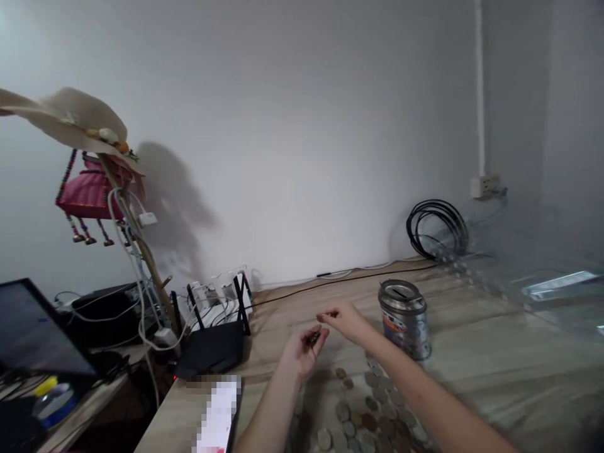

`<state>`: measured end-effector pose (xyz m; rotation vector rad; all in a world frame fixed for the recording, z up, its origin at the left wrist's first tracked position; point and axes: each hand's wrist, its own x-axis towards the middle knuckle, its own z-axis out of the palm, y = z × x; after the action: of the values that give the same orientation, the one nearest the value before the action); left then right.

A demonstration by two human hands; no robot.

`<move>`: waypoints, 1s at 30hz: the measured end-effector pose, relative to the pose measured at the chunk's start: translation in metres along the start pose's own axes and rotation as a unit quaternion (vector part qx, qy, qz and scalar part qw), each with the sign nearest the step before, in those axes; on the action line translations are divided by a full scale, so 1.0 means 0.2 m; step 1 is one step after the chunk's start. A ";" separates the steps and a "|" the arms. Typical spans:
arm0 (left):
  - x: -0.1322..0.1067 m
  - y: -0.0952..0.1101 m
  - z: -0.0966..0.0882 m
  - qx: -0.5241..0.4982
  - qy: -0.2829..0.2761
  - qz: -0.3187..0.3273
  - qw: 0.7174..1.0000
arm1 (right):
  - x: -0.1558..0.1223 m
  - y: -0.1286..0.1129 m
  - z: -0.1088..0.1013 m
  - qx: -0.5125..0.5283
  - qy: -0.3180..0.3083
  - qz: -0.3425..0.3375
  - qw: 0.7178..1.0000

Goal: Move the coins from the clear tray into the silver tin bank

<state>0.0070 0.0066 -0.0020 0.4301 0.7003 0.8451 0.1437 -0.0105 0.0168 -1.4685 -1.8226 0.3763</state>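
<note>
Head view shows both hands raised just above a pale wooden worktop (292,302). The left hand (302,351) is palm-up and half curled, its fingers and thumb closed around a small dark coin (314,338). Just beside it, up and to the right, the right hand (343,321) has its fingertips (325,316) drawn together in a pinch. Whether anything sits between them is too small to tell. The two hands are near each other but apart.

Below the forearms, loose coins (365,412) lie spread flat on the worktop, some overlapping. A round tin (404,319) with a slotted metal lid stands upright just to the right of the right hand.

Further left, a black router (212,346) with upright antennas sits at the worktop's edge, with a white power strip (221,306) behind it. A coil of black cable (438,229) leans against the wall at the back right. A straw hat (70,119) and a pink bag (87,192) hang on a stand at far left.
</note>
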 end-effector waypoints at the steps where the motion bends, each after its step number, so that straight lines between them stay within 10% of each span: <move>1: 0.00 0.01 -0.02 0.006 0.007 -0.005 1.000 | -0.01 0.01 -0.04 0.000 0.047 0.003 0.999; 7: -0.07 0.07 -0.07 0.018 -0.010 0.053 0.998 | -0.19 0.02 -0.42 -0.226 0.366 0.148 0.890; 15: -0.05 -0.05 -0.06 0.123 0.011 0.019 0.992 | -0.26 0.11 -0.55 -0.334 0.299 0.287 0.846; 21: -0.07 -0.05 -0.06 0.147 -0.003 0.030 0.989 | -0.22 0.01 -0.42 -0.316 0.358 0.165 0.863; 25: -0.07 -0.06 -0.06 0.155 -0.009 0.036 0.987 | -0.16 -0.06 -0.15 -0.128 0.139 0.026 0.982; 27: -0.06 -0.06 -0.05 0.153 -0.005 0.041 0.987 | -0.14 -0.06 -0.02 -0.046 -0.008 -0.004 0.999; 30: -0.06 -0.06 -0.05 0.149 0.009 0.040 0.988 | -0.12 -0.05 0.08 -0.019 -0.056 -0.008 0.998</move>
<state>0.0006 -0.0095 -0.0112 0.7232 0.8351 0.8223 0.1268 -0.0328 0.0045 -1.4843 -1.9387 0.4267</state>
